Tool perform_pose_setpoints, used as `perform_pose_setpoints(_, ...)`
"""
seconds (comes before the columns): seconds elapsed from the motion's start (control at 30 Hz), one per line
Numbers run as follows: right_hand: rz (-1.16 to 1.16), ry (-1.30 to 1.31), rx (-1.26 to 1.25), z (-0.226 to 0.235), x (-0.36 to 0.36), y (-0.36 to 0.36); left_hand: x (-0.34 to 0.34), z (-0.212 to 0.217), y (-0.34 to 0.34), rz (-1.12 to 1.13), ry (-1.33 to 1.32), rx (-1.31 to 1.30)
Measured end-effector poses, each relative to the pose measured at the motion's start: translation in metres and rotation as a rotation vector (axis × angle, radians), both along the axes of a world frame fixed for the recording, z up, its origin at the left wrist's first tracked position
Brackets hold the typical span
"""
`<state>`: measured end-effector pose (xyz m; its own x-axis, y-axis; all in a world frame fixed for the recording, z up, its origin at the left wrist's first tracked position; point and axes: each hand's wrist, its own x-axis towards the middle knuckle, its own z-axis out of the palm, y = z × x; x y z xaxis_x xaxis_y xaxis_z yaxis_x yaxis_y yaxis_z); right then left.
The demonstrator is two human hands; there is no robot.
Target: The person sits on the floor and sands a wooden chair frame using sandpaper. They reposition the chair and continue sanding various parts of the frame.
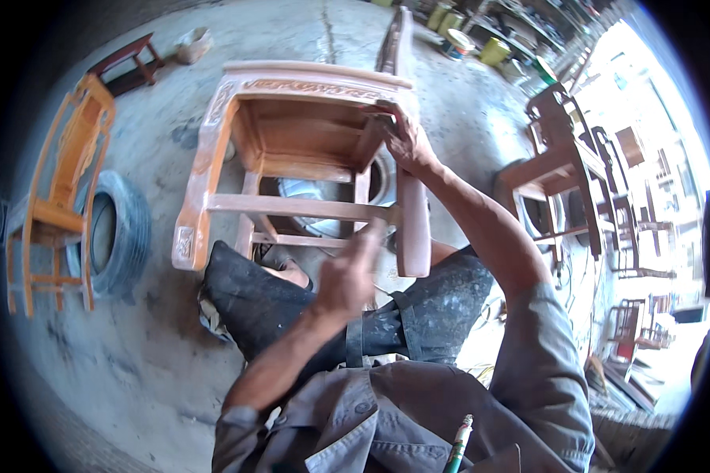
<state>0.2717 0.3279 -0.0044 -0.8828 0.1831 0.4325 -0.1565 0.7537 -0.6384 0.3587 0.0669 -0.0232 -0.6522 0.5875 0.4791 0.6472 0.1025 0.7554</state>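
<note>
A pale, partly reddish wooden chair (292, 206) is tipped over before me, its legs pointing toward me and the hollow underside of its seat showing. A carved rail runs along its far edge. My right hand (406, 143) grips the frame at the far right corner, fingers curled over the edge of the rail. Motion smears my left hand (347, 280), which is near the crossbar and the right leg (414, 236). Its fingers reach toward the joint between them; whether it holds anything is unclear.
Behind the chair's bars, a tyre (383, 177) partly shows. Another tyre (122, 232) stands at the left beside an orange-brown chair (71, 173). A low dark stool (126, 63) is at the far left. Darker chairs (564, 169) line the right; buckets (457, 43) stand at the back.
</note>
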Motion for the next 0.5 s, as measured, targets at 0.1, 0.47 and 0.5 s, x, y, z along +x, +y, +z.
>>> perform_pose_setpoints(0.1, -0.019, 0.015, -0.101, 0.02, 0.043, 0.013, -0.065, 0.075, -0.049, 0.323, -0.101, -0.141)
perform_pose_setpoints(0.47, 0.218, -0.094, 0.304, 0.02, 0.186, -0.027, -0.294, 0.004, -0.078, 0.66, 0.088, -0.69)
perform_pose_setpoints(0.5, 0.185, -0.038, 0.313, 0.014, 0.157, -0.005, -0.291, 0.001, -0.076, 0.672, 0.115, -0.618)
